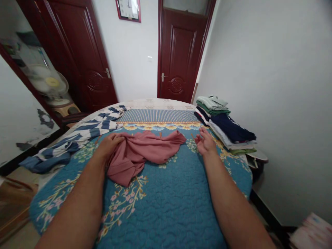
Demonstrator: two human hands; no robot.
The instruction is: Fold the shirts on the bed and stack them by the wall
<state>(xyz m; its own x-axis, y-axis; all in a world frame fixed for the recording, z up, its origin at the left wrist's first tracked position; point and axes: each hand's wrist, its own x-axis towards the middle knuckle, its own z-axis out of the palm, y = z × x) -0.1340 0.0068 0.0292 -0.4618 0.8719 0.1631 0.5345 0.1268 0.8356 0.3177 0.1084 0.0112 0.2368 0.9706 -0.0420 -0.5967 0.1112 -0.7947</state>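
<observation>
Well, from here the step in hand looks like straightening out the pink garment (155,147), which lies crumpled on the blue quilted cover (176,200), left of the folded stack (230,129) and a bit nearer the person. The left hand (110,143), on the far side of that garment from the stack, has its fingers closed on a bunched corner. The right hand (206,142), just beside the stack on its left, is loosely open, fingers a little curled, with nothing in it and apart from the cloth. The striped garment (90,129) sprawls well to the stack's left, beyond the left hand. To my eye, the next move calls for the right hand to come away from the stack and pinch the loose pink end, so both hands can pull the folds flat.
</observation>
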